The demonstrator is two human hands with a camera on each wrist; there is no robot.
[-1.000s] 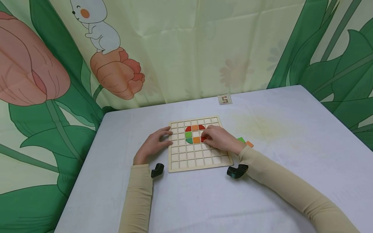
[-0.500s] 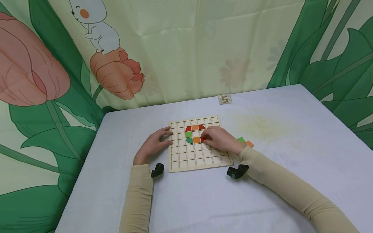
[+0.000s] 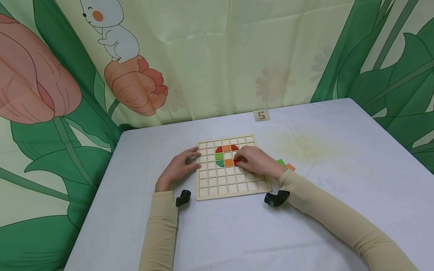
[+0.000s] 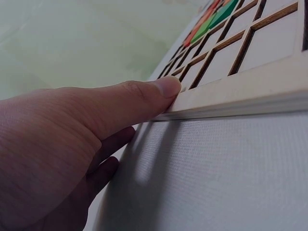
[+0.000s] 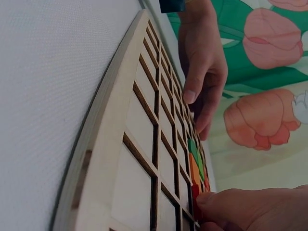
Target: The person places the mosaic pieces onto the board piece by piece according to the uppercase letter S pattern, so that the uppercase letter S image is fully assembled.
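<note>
A wooden grid board (image 3: pixel 217 183) lies flat on the table. Set in its cells are two red rounded-corner tiles (image 3: pixel 219 149), an orange tile (image 3: pixel 226 148) between them, a light green tile (image 3: pixel 219 156), a dark green rounded tile (image 3: pixel 220 163) and a lower orange tile (image 3: pixel 228 162). My right hand (image 3: pixel 257 160) pinches another red tile (image 5: pixel 195 193) at the cell right of that lower orange one. The hand covers part of the ring's right side. My left hand (image 3: pixel 179 166) rests at the board's left edge, thumb (image 4: pixel 168 86) on the rim, fingers extended.
Beyond my right wrist lie a loose green tile (image 3: pixel 280 162) and a loose orange tile (image 3: pixel 290 168). A small patterned card (image 3: pixel 262 115) sits at the table's back edge, before a printed curtain (image 3: pixel 217 56). Black devices (image 3: pixel 277 199) stick out from both wrists.
</note>
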